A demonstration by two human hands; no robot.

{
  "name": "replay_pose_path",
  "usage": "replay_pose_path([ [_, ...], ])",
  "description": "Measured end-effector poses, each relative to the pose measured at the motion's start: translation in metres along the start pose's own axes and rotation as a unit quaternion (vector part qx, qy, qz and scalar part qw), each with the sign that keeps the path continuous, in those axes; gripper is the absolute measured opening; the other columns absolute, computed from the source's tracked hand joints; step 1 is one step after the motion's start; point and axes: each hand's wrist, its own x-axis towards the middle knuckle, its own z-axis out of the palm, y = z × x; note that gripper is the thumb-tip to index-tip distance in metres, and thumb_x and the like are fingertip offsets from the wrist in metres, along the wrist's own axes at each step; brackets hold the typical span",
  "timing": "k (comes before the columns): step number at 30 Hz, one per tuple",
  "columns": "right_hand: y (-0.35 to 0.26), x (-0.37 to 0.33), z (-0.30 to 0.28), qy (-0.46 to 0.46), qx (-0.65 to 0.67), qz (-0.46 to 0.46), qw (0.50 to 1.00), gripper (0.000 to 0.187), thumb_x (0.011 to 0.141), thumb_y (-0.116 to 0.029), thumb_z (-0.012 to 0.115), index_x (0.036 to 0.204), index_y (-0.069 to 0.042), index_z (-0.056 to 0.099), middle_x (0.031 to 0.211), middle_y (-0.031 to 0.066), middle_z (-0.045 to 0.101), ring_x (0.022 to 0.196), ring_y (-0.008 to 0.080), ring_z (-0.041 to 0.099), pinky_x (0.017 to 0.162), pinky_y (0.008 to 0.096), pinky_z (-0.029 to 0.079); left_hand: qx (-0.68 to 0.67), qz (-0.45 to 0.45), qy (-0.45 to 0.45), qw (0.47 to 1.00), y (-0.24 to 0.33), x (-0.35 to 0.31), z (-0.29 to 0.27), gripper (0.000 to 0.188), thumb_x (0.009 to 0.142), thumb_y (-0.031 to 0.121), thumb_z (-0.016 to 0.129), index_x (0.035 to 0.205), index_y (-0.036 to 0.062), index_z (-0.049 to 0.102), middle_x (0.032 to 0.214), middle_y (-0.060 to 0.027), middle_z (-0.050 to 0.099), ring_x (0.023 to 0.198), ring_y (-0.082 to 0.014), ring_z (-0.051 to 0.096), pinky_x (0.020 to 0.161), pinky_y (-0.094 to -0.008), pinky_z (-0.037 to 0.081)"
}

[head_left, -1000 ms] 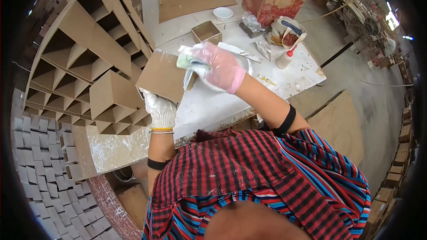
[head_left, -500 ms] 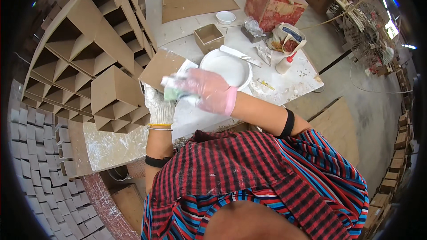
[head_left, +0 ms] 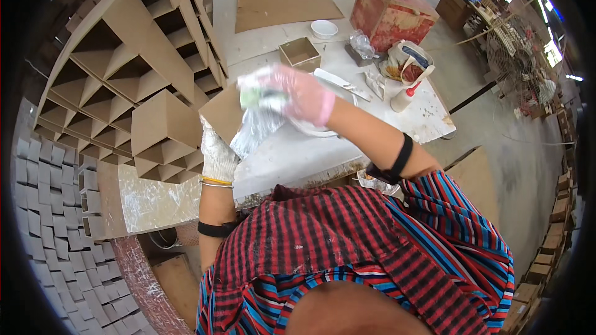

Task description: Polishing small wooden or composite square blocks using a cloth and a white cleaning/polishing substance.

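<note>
My left hand, in a white knit glove, holds a brown cardboard box by its lower left edge. One side of the box has a streaked, wet-looking white coat. My right hand wears a thin clear glove with a pink cuff. Its fingers are closed round a pale green and white sponge, blurred by motion, above the coated side. Partly hidden under that wrist is a round white basin. Across the basin's far rim lies a white scraper.
Brown box compartments stack up at the left. A small open box, white bowl, cardboard sheet, red-capped bottle, cloth bag and worn red box stand on the table. Grey boxes fill the floor at left.
My right hand has lifted the sponge slightly up and to the right. The box has tipped, and its white-streaked side now shows below the sponge.
</note>
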Motion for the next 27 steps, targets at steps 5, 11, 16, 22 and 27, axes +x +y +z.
replay_pose_path([
  [5,0.038,0.014,-0.009,0.028,0.182,0.098,0.978,0.052,0.073,0.006,0.059,0.122,0.0,0.042,0.127,0.01,0.051,0.114,0.0195,0.051,0.096,0.0301,0.041,0.107,-0.009,0.095,0.99,-0.006,0.003,-0.002,0.06,0.091,0.053,0.039,0.118,0.0014,0.05,0.115,-0.0121,0.057,0.101,-0.0237,0.057,0.084,-0.0346,0.05],
  [11,0.001,-0.004,-0.008,0.002,0.085,-0.004,0.996,0.049,0.071,-0.012,0.07,0.118,-0.012,0.057,0.103,0.0098,0.056,0.097,0.027,0.056,0.086,0.0322,0.046,0.006,-0.094,0.053,0.994,0.007,-0.01,-0.023,0.064,0.087,0.054,0.046,0.114,-0.0037,0.051,0.112,-0.0197,0.057,0.097,-0.03,0.059,0.082,-0.0395,0.051],
  [16,0.009,0.003,-0.006,0.094,-0.027,0.0,0.995,0.044,0.077,-0.016,0.067,0.119,-0.009,0.055,0.105,0.0098,0.06,0.096,0.0232,0.058,0.083,0.0311,0.046,-0.058,-0.044,0.099,0.992,0.001,-0.019,-0.007,0.058,0.088,0.048,0.051,0.113,-0.0039,0.051,0.109,-0.0196,0.057,0.097,-0.031,0.058,0.083,-0.0424,0.051],
  [22,-0.022,-0.02,-0.002,0.146,0.15,0.23,0.95,0.043,0.079,-0.019,0.064,0.118,-0.003,0.055,0.102,0.0127,0.063,0.095,0.0212,0.06,0.083,0.0306,0.045,-0.019,0.009,0.053,0.998,0.014,-0.031,0.002,0.056,0.088,0.044,0.052,0.117,-0.004,0.048,0.116,-0.0197,0.054,0.105,-0.0316,0.054,0.092,-0.0448,0.044],
  [27,-0.018,-0.035,0.012,0.126,0.238,0.267,0.925,0.043,0.077,-0.019,0.068,0.114,-0.001,0.055,0.101,0.0114,0.062,0.092,0.018,0.059,0.082,0.0301,0.045,-0.145,0.013,-0.095,0.985,0.018,-0.047,0.004,0.05,0.087,0.034,0.054,0.116,-0.0054,0.049,0.117,-0.018,0.054,0.108,-0.031,0.052,0.095,-0.0433,0.04],
])
